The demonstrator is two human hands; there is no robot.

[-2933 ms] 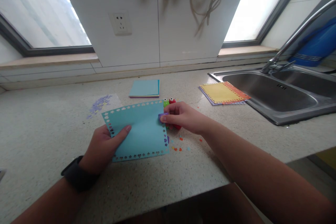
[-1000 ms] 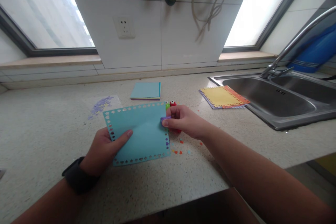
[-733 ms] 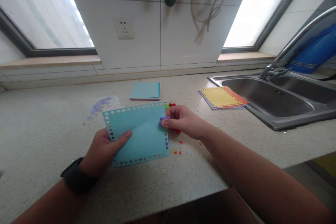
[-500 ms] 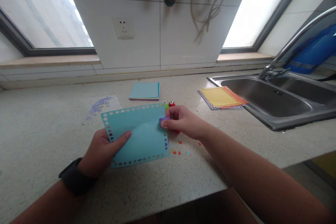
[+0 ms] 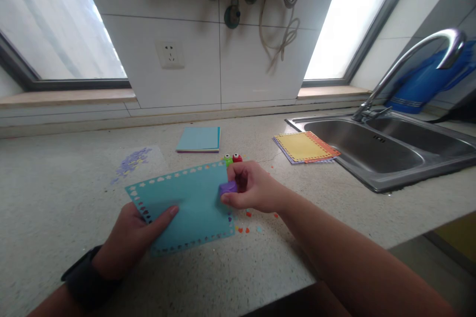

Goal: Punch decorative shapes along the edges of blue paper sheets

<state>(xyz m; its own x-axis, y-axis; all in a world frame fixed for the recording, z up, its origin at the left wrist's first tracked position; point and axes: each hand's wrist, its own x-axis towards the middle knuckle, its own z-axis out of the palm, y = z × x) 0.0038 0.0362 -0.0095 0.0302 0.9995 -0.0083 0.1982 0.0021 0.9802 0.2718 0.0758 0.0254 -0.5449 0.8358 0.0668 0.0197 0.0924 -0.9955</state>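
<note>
My left hand [image 5: 137, 233] grips a blue-green sheet of paper [image 5: 193, 203] by its left side, thumb on top and the other fingers underneath. Small punched shapes such as hearts and stars run along the sheet's borders. At the right edge my right hand [image 5: 253, 185] is closed on a small purple craft punch [image 5: 227, 188], which sits over the paper's border. Just behind the sheet are a green punch [image 5: 228, 159] and a red punch [image 5: 237, 158] with eyes on them, partly hidden by the paper and my right hand.
Punched paper bits [image 5: 247, 230] lie right of the sheet, and a purple confetti pile [image 5: 134, 162] sits at left. Behind stands a stack of blue paper [image 5: 200, 138]. Yellow and orange punched sheets [image 5: 303, 146] rest against the sink [image 5: 357, 158] with its tap [image 5: 401, 59].
My view has tilted up a little. The sheet's left side has swung lower and toward me with my left hand, while my right hand keeps the purple punch at the right edge.
</note>
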